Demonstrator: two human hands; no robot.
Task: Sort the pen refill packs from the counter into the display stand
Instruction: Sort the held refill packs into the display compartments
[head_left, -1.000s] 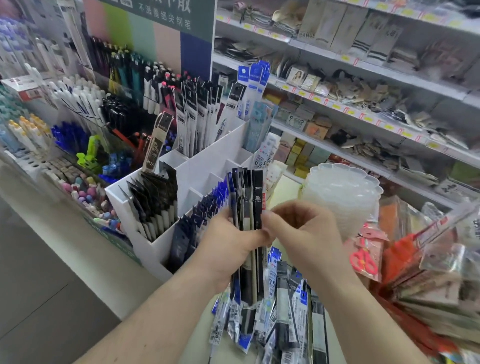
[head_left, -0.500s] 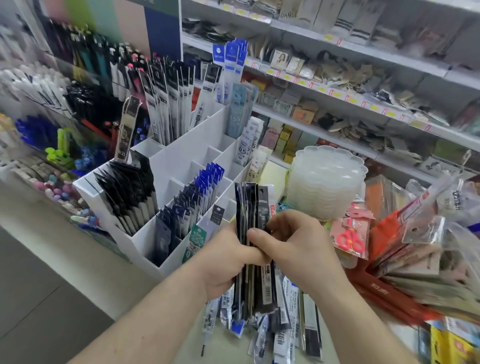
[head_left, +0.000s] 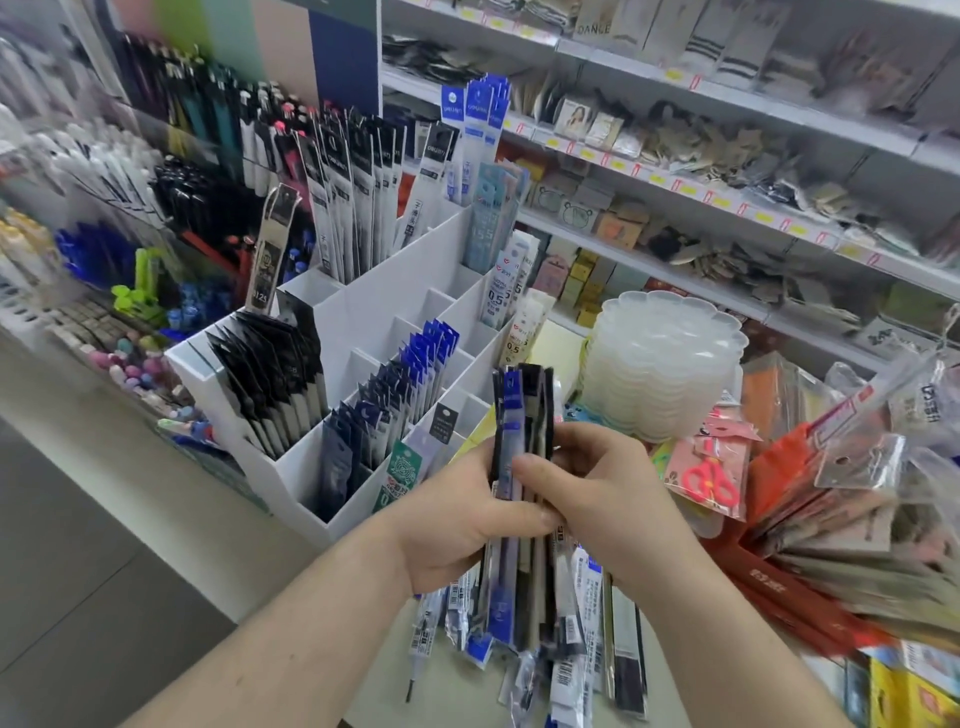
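The left hand (head_left: 457, 525) grips a bundle (head_left: 519, 467) of refill packs, fingers curled round its middle. The bundle stands almost upright, its long axis running from the counter up toward the stand (head_left: 363, 322). The right hand (head_left: 602, 493) also closes on the bundle from the other side, its thumb pressing on the front pack as if to separate one. The stand is just left of and behind the bundle, with its slots open upward, so a pack held upright already has the right direction to go down into a slot. The left hand is nearer to the stand; the near slots with blue packs (head_left: 410, 379) are close to it. More packs (head_left: 571, 639) lie loose on the counter (head_left: 452, 691) under the hands, in front of the stand.
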